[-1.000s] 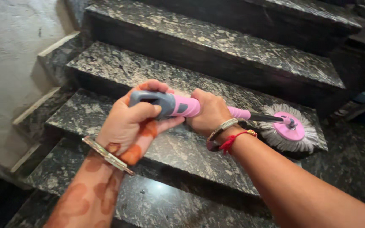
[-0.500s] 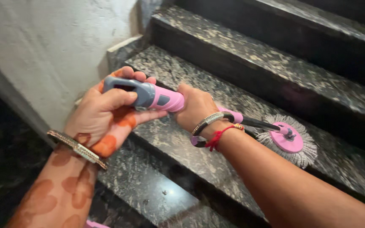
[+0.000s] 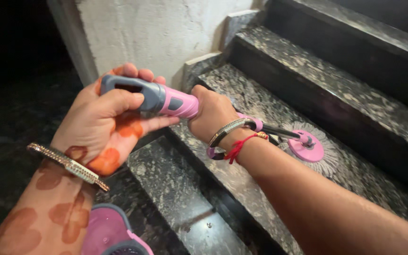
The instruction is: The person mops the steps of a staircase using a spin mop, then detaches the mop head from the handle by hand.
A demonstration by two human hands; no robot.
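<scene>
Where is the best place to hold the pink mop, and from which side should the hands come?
Grip the mop handle at its thick grey-and-pink upper end, from above and behind. It slopes down toward the round mop head on the granite step. The left hand wraps the grey end, the right hand the pink part just below.

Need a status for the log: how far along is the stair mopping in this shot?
Done: cannot tell; no step shows clear wet streaks, though the lowest step glints.
In hand: left hand grips the grey end of the mop handle, right hand holds it lower down; the mop head rests on the second step.
Left: upper steps appear untouched. A pink bucket sits below.
</scene>
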